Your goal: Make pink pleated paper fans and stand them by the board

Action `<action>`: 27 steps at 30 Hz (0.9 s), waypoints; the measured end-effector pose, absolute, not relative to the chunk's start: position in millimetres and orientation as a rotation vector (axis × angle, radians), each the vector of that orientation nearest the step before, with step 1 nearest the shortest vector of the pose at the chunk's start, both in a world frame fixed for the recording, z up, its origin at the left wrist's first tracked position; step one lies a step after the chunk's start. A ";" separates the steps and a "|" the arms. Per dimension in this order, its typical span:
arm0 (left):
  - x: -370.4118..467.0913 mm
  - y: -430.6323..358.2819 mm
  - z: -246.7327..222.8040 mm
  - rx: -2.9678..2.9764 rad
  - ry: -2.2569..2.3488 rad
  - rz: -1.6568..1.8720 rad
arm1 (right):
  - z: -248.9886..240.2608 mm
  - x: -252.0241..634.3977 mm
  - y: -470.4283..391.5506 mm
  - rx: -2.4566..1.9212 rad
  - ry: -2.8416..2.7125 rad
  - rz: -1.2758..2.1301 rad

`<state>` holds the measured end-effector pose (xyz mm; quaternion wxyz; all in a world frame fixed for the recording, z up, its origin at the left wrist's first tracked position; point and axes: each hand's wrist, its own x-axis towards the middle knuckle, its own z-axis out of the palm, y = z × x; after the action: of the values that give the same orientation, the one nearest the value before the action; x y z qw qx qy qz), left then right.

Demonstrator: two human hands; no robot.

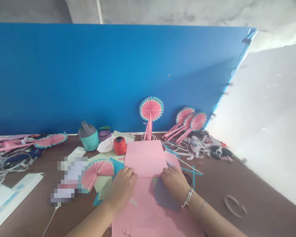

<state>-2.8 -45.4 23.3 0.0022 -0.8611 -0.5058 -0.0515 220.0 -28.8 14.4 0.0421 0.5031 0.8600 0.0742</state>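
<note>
A pink paper sheet lies in the middle of the table, its near edge between my two hands. My left hand is at its lower left corner, fingers bent and pressed together on the edge. At the lower right corner, my right hand has its fingers curled on the same sheet. A larger pink sheet spreads below them, with a grey-purple piece partly under my right hand. Left of my left hand sits a half-open pleated pink fan.
A finished round fan stands against the blue panel. Several more fans lean at the right beside paper strips. A red thread spool, teal cup and white power strip are at the left.
</note>
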 end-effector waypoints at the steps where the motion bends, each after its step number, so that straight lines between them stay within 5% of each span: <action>1: -3.0 -44.9 24.6 -2.712 -1.571 -0.166 | 14.4 220.4 -28.8 1.543 2.635 0.223; 11: -1.4 -45.5 30.0 -2.695 -1.611 -0.127 | 17.5 227.7 -26.1 1.654 2.690 0.051; 21: -3.9 -38.6 23.1 -2.757 -1.981 -0.717 | 10.8 234.0 -20.8 1.878 2.782 -0.248; 27: -4.7 -31.3 16.2 -2.740 -1.940 -0.679 | 12.9 229.9 -20.1 1.955 2.741 -0.183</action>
<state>-4.7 -31.3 16.2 -0.1410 -0.7920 -0.5607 -0.1962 229.9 -20.1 12.9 -0.1150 0.5760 0.8075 -0.0540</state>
